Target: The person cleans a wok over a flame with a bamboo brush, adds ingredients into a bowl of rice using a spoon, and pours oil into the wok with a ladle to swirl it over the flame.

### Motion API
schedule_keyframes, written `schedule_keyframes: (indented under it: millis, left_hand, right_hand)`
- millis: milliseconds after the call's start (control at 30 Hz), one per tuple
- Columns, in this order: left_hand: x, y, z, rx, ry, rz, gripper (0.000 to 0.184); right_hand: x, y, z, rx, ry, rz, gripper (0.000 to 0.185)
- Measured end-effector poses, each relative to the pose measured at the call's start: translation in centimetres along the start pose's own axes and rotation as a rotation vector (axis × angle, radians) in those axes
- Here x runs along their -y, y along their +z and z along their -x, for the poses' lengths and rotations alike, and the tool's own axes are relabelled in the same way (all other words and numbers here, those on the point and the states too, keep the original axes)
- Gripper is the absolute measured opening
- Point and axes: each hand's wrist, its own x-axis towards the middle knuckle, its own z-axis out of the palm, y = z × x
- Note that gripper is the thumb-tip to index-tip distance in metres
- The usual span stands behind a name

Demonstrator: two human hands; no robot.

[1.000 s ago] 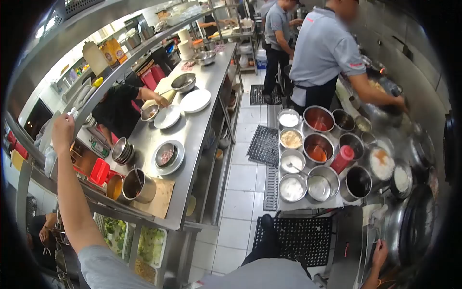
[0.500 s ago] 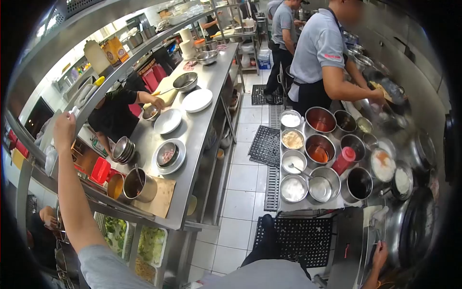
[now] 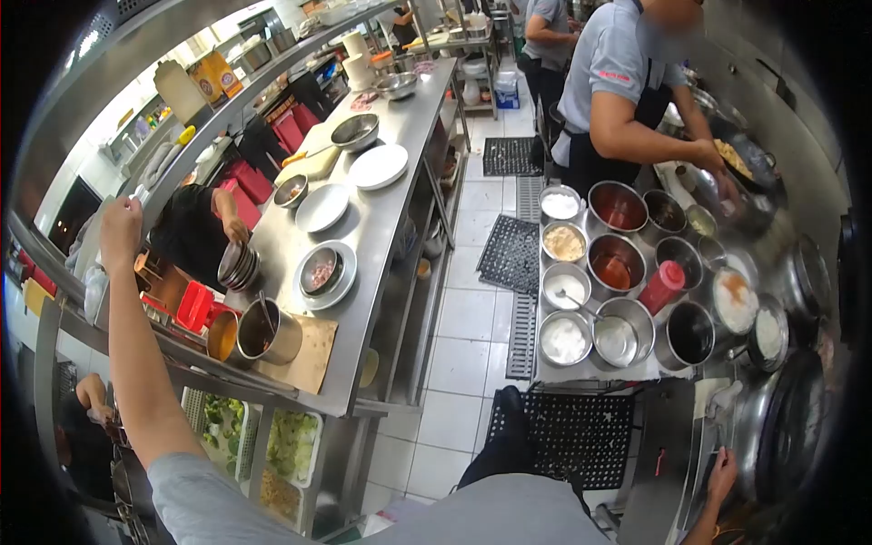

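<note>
The shelf rail (image 3: pixel 213 134) is silver, the plates (image 3: pixel 378 167) white, the squeeze bottle (image 3: pixel 661 287) red, the dotted floor mat (image 3: pixel 563 440) black.

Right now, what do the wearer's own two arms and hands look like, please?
The left hand is bare, with no glove or watch visible; on that side shows a short grey sleeve. The right hand is also gloveless; its sleeve is out of view.

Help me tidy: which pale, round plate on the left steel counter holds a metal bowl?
The plate nearest the camera, under the metal bowl; both farther plates are bare.
</note>
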Motion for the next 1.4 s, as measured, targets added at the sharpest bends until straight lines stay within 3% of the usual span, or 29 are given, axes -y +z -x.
schedule_keyframes:
  millis: [100,200,267,333,367,400,433,467,533,633,733,867,1067,1233,1333,1400]
  left_hand:
    - [-0.2,-0.1,0.1,0.013,-0.021,-0.006,0.036]
    - [-0.1,0.3,0.0,-0.005,-0.031,-0.001,0.037]
    - [0.5,0.7,0.0,0.004,-0.016,-0.004,0.038]
    - [1.0,0.9,-0.3,0.031,-0.02,-0.034,0.038]
    - [1.0,1.0,-0.4,0.011,0.005,-0.015,0.037]
    - [0.7,0.9,-0.3,-0.015,0.028,0.007,0.037]
    - [0.4,0.7,-0.1,-0.019,0.014,-0.005,0.037]
    - [0.2,0.5,0.1,-0.023,0.005,0.012,0.036]
    - [0.0,0.3,0.5,-0.032,-0.023,0.011,0.035]
    - [-0.1,0.3,0.5,-0.04,-0.034,0.029,0.032]
    - [-0.2,0.5,0.8,-0.091,-0.053,0.033,0.031]
    - [-0.4,0.7,1.0,-0.109,-0.057,0.029,0.032]
    - [-0.8,0.4,1.2,-0.127,-0.062,0.023,0.031]
    - [-1.2,-0.2,1.3,-0.115,-0.093,0.014,0.032]
    - [-1.5,-0.3,1.4,-0.142,-0.12,0.013,0.032]
    - [-1.6,-0.5,1.4,-0.132,-0.137,0.027,0.03]
  right_hand:
    - [0.4,0.3,0.1,-0.073,-0.01,-0.08,0.033]
    - [0.8,0.8,-0.1,-0.17,-0.041,0.03,0.029]
    - [3.7,2.4,-0.5,-0.43,-0.321,0.01,0.027]
    - [14.0,4.7,1.6,-0.283,-0.342,-0.345,0.022]
    - [20.8,5.0,3.5,0.13,-0.053,-0.754,0.02]
    - [26.2,6.3,4.9,0.369,-0.128,-0.919,0.018]
    - [31.9,7.1,6.7,0.555,-0.15,-0.937,0.018]
    - [35.7,10.0,7.8,0.6,-0.423,-0.801,0.019]
    - [43.4,12.8,10.6,0.806,-0.715,-0.757,0.023]
    - [52.2,16.4,13.0,1.042,-0.922,-0.74,0.029]
    - [59.0,20.6,13.6,1.125,-0.972,-0.717,0.032]
    - [66.9,25.8,13.6,1.257,-0.662,-0.755,0.05]
    - [78.6,31.9,15.4,1.333,-0.429,-0.857,0.065]
    - [82.2,36.1,17.0,1.196,-0.541,-0.777,0.068]
    - [84.2,37.6,15.6,1.168,-0.745,-0.71,0.059]
    - [86.9,38.6,13.9,0.722,-1.076,-0.635,0.049]
